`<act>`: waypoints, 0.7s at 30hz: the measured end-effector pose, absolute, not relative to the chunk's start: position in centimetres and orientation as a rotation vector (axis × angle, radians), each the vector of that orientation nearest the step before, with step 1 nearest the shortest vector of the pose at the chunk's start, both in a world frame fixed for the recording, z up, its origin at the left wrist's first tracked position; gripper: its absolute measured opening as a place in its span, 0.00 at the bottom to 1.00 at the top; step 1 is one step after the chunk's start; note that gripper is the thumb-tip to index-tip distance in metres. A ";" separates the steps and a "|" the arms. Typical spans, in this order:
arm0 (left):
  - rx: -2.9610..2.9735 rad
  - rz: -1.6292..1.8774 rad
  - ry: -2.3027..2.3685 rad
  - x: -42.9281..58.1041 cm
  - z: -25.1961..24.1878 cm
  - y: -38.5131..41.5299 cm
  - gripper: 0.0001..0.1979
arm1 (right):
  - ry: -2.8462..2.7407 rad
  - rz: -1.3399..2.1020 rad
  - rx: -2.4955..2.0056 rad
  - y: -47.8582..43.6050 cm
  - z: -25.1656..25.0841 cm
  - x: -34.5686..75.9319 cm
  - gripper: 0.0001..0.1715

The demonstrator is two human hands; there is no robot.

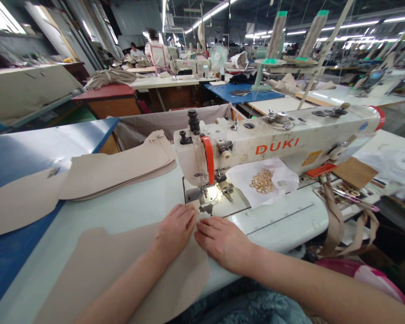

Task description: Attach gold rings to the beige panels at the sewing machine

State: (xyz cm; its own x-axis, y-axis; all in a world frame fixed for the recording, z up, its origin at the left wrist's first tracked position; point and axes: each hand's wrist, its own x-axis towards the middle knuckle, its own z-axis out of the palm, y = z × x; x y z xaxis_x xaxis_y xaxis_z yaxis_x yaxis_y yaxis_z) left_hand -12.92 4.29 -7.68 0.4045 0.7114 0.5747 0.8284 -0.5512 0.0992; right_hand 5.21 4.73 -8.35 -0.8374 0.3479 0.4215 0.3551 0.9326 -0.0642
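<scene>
A beige fabric panel (108, 265) lies on the white table in front of me, its far edge at the needle plate (211, 198) of a white DUKI sewing machine (283, 139). My left hand (175, 229) rests flat on the panel's upper right corner, fingers together and stretched toward the needle. My right hand (222, 240) lies flat beside it, fingertips touching the fabric's edge. Neither hand grips anything.
A stack of beige cut pieces (121, 166) lies at the left on the blue and white table. Several gold metal rings (263, 181) sit on white paper under the machine arm. Beige straps (334, 216) and scissors (353, 194) are at the right. Other workstations and a person are at the back.
</scene>
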 end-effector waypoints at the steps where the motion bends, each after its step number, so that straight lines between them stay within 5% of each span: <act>1: -2.458 -0.855 -1.362 -12.9 -7.7 4.4 0.11 | -2.652 -0.025 -0.509 4.7 -8.4 5.2 0.10; 21: -2.445 -0.824 -1.350 -13.0 -7.7 4.4 0.12 | -2.620 0.020 -0.528 4.6 -8.7 5.3 0.11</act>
